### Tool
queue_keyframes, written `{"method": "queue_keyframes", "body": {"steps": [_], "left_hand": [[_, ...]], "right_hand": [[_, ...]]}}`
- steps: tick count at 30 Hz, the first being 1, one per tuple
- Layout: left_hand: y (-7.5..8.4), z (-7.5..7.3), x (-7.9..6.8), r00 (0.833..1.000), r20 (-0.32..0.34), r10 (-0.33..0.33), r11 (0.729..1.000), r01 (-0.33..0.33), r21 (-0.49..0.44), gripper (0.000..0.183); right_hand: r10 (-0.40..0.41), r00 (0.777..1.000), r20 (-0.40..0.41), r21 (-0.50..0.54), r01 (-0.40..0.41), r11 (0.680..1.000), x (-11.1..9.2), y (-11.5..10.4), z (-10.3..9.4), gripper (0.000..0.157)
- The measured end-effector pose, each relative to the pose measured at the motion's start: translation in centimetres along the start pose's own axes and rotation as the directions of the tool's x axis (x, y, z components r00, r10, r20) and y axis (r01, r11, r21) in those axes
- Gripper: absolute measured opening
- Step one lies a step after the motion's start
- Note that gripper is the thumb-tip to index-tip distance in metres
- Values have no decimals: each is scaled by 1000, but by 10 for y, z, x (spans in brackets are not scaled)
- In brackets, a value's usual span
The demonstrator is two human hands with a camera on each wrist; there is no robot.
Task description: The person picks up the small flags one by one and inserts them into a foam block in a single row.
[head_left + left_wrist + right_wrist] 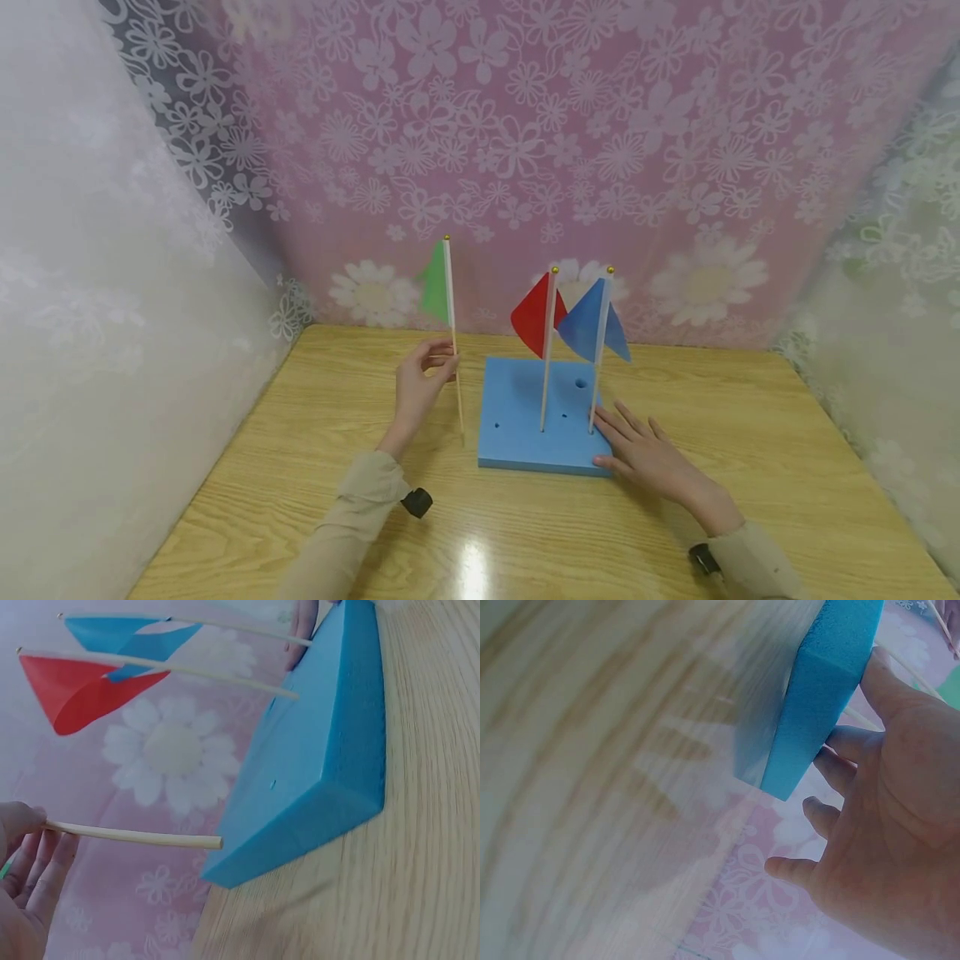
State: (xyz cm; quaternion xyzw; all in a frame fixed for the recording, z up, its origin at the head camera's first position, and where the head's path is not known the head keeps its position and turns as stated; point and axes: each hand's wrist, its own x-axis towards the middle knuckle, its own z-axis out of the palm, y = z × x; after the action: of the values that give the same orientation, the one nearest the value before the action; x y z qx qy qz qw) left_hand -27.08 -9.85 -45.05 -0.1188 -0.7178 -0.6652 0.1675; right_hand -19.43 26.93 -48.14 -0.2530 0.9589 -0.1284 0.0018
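My left hand (423,383) pinches the wooden stick of a green flag (437,283), holding it nearly upright left of the blue foam block (517,454). In the left wrist view the bare lower end of that stick (172,839) hangs apart from the block. A red flag (534,317) and a blue flag (585,321) stand upright with their sticks in the block. With fingers extended, my right hand (652,458) rests on the block's right edge, close to the blue flag's stick. The right wrist view shows that hand (885,780) against the block's side.
Small holes show in the block's top, one at the left (497,426) and one near the middle (564,416). A larger hole (581,383) lies toward its back right. Flowered cloth (480,167) rises behind the wooden table (300,467).
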Motion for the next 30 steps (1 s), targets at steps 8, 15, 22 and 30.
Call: {"method": "queue_keyframes", "body": {"steps": [8, 15, 22, 30], "left_hand": [[2, 31, -1, 997, -1, 83, 994, -82, -77, 27], [-3, 48, -6, 992, 18, 126, 986, -124, -108, 26], [-4, 55, -8, 991, 17, 131, 989, -130, -63, 26], [22, 51, -20, 991, 49, 124, 991, -121, -56, 23]], "right_hand": [[-1, 1000, -3, 3, 2, 1000, 0, 1, 0, 71], [-7, 1000, -1, 5, 7, 1000, -1, -1, 0, 71], [-11, 1000, -7, 7, 11, 1000, -1, -1, -1, 71], [-10, 1000, -3, 13, 10, 1000, -1, 0, -1, 71]]}}
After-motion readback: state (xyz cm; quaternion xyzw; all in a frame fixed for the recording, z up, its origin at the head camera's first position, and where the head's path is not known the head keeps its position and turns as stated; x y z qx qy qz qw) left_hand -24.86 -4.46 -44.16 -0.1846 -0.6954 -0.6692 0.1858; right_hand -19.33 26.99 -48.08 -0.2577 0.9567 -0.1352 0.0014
